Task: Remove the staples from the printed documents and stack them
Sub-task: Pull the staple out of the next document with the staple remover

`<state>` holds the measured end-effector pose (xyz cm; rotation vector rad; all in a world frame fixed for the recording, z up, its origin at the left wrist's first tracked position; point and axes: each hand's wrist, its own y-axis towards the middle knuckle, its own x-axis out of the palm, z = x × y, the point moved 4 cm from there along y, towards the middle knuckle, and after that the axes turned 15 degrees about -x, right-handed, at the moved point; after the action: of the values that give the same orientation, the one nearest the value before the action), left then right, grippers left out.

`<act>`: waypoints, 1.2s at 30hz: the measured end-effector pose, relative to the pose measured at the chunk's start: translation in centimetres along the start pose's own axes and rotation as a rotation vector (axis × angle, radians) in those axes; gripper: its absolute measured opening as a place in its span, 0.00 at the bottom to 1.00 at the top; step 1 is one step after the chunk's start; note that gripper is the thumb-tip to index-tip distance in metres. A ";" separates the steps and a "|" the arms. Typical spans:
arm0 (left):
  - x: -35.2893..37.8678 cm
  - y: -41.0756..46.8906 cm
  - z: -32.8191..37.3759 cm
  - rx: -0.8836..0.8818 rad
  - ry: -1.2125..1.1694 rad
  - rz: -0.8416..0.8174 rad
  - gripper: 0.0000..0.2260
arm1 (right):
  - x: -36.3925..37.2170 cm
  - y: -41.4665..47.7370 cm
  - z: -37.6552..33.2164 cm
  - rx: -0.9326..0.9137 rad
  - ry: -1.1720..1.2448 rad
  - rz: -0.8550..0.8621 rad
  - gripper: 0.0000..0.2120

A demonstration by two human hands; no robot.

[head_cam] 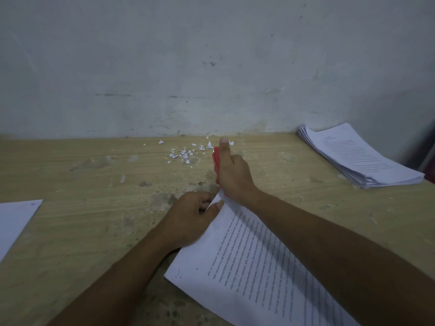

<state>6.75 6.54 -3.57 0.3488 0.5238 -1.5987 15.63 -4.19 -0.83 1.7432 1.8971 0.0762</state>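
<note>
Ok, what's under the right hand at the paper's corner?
The right hand grips a red tool, only its edge showing. The corner of the document runs beneath that hand, pinched by the left hand. Any staple there is covered.

Document (247, 260) on table (94, 175); stack (362, 156) far right, scraps (186, 152) behind.
</note>
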 end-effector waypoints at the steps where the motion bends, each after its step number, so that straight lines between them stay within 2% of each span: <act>1: 0.0 0.0 0.0 -0.002 0.002 -0.002 0.11 | -0.1 0.1 0.1 0.017 0.021 -0.005 0.39; 5: 0.0 0.1 -0.1 -0.022 -0.010 -0.005 0.11 | -0.9 0.5 0.6 0.085 0.104 -0.055 0.36; 8: -0.1 0.0 0.1 -0.021 -0.009 0.004 0.11 | -2.8 1.1 0.7 0.115 0.144 0.022 0.27; 11: -0.2 0.0 0.0 -0.036 0.000 0.010 0.11 | -5.4 1.9 1.6 0.152 0.073 0.060 0.21; 13: -0.2 0.0 -0.1 -0.041 0.011 0.015 0.11 | -7.4 2.2 2.3 0.092 -0.095 0.047 0.19; 17: -0.1 0.0 0.0 -0.046 -0.028 0.011 0.09 | -10.6 1.7 3.5 -0.108 -0.680 -0.055 0.17; 19: -0.1 0.0 0.0 -0.052 -0.040 0.015 0.08 | -11.6 1.4 4.6 -0.136 -0.829 -0.098 0.18; 23: 0.0 0.0 -0.1 -0.072 -0.076 0.009 0.08 | -12.1 1.1 7.3 -0.225 -0.980 -0.194 0.22; 27: -0.1 0.1 -0.1 -0.089 -0.084 0.020 0.07 | -11.8 0.4 8.0 -0.226 -0.990 -0.155 0.22; 32: 0.0 0.2 -0.2 -0.095 -0.128 0.021 0.08 | -11.1 -0.3 6.2 -0.353 -1.140 -0.084 0.18; 34: 0.0 0.1 -0.1 -0.077 -0.125 0.037 0.08 | -10.6 -1.0 5.0 -0.353 -0.979 -0.035 0.14; 36: 0.0 0.0 0.0 -0.060 -0.130 0.049 0.08 | -9.7 -2.1 3.7 -0.320 -0.598 -0.050 0.11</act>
<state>6.79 6.54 -3.55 0.2092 0.4594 -1.5435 15.32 -14.77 -1.40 1.3119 1.3985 -0.1399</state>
